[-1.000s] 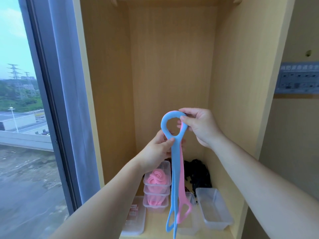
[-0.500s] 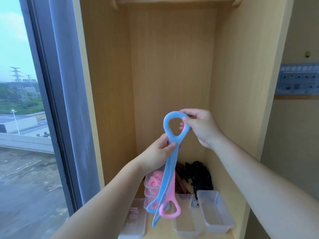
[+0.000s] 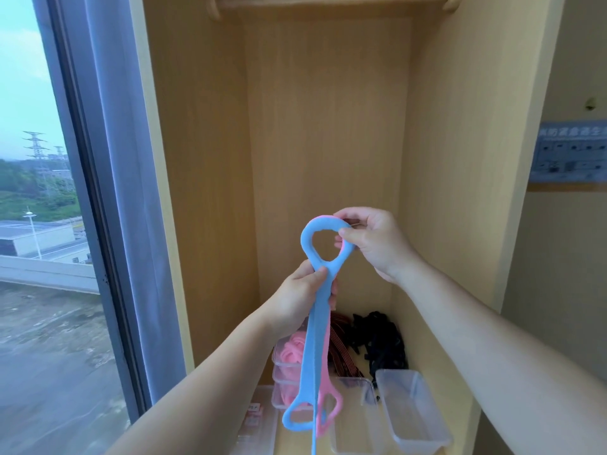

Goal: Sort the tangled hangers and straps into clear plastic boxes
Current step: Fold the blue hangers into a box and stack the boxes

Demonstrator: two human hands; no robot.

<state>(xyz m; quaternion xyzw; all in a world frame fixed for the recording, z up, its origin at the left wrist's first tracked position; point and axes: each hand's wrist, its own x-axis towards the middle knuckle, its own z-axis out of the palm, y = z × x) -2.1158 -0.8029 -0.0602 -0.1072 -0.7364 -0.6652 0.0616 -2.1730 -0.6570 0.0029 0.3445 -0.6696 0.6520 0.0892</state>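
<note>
Left hand [image 3: 303, 297] is closed around the blue strap [image 3: 313, 349] just under its top loop, thumb across the front. Right hand [image 3: 374, 241] pinches the right side of that loop between thumb and fingertips. A pink strap [image 3: 324, 380] lies behind the blue one; its edge shows along the top loop and down the band. Both are held up in mid-air inside the wooden wardrobe [image 3: 328, 126], hanging straight down, with the lower loops dangling in front of the boxes. On the wardrobe floor [image 3: 440, 343]: stacked clear boxes [image 3: 279, 379] at left holding coiled pink straps, a clear box [image 3: 353, 421] in the middle behind the hanging straps, and another clear box [image 3: 410, 412] just right of it. Behind them sit brown striped straps [image 3: 341, 343] and a black tangled pile [image 3: 381, 343], touching each other. Window [image 3: 39, 224] on the far left.
</note>
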